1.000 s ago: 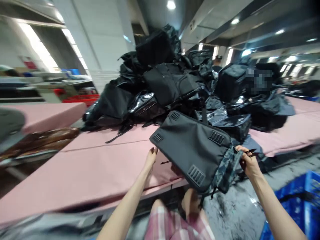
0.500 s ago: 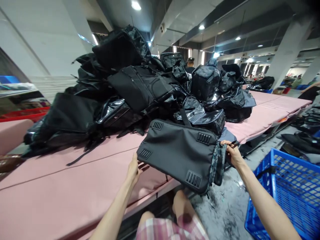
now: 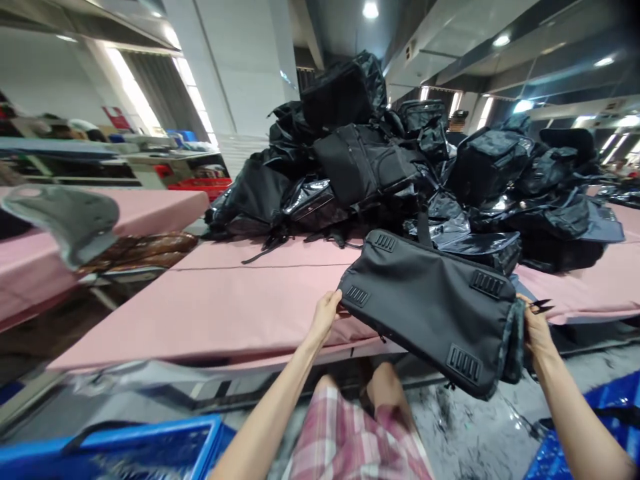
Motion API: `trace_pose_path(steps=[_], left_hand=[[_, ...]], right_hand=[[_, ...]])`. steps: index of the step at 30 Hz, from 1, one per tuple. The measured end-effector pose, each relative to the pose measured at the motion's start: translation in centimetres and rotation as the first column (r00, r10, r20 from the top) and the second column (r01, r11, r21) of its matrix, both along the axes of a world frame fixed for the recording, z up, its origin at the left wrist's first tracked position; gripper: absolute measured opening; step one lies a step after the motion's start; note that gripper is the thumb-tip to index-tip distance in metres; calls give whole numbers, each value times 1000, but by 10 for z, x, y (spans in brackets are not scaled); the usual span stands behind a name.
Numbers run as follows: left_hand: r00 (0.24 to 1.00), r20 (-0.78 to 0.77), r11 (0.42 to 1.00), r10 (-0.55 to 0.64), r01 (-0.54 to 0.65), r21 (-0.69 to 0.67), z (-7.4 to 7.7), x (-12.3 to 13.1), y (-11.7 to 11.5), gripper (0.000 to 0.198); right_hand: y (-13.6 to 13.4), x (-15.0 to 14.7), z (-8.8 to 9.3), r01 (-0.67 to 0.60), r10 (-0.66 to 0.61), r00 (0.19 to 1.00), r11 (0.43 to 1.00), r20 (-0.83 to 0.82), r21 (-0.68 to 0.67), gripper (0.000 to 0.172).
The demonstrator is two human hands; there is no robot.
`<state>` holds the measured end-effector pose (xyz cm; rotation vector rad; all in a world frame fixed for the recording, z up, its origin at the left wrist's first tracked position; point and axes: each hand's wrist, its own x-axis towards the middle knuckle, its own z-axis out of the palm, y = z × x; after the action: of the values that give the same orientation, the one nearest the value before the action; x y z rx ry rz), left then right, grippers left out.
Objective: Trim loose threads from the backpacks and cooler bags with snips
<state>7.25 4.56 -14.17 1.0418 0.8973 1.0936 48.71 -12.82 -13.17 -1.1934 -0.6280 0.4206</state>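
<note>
A black bag (image 3: 425, 303) with ribbed rubber pads near its corners hangs tilted over the front edge of the pink-covered table (image 3: 240, 300). My left hand (image 3: 326, 315) is closed on its left edge. At the opposite end, my right hand (image 3: 537, 327) grips the bag by its camouflage-patterned side. Dark pointed blades, which look like thread snips (image 3: 542, 307), stick out from that same hand; their handles are hidden. Behind the bag, a large heap of black backpacks (image 3: 370, 167) covers the back of the table.
Blue plastic crates stand on the floor, one at lower left (image 3: 200, 443) and another at lower right (image 3: 600, 433). A grey chair (image 3: 75, 213) is at the left, near a second pink table (image 3: 165, 200). Thread scraps litter the floor (image 3: 450, 433).
My view has swung left, bringing the chair and the left crate into sight. Both hands keep hold of the bag, which stays at much the same tilt.
</note>
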Motion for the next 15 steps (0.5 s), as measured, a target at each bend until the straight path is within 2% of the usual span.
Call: trace_pose_path(steps=[4, 8, 15], left_hand=[[998, 28, 998, 55, -56, 26, 9, -20, -13, 37], [985, 40, 985, 166, -168, 47, 13, -48, -22, 36], [938, -9, 937, 347, -346, 54, -3, -99, -46, 35]], right_hand=[[13, -12, -9, -14, 14, 1000, 1000, -23, -8, 44], [41, -29, -13, -78, 78, 997, 996, -14, -37, 46], [106, -79, -13, -196, 198, 980, 978, 24, -71, 50]])
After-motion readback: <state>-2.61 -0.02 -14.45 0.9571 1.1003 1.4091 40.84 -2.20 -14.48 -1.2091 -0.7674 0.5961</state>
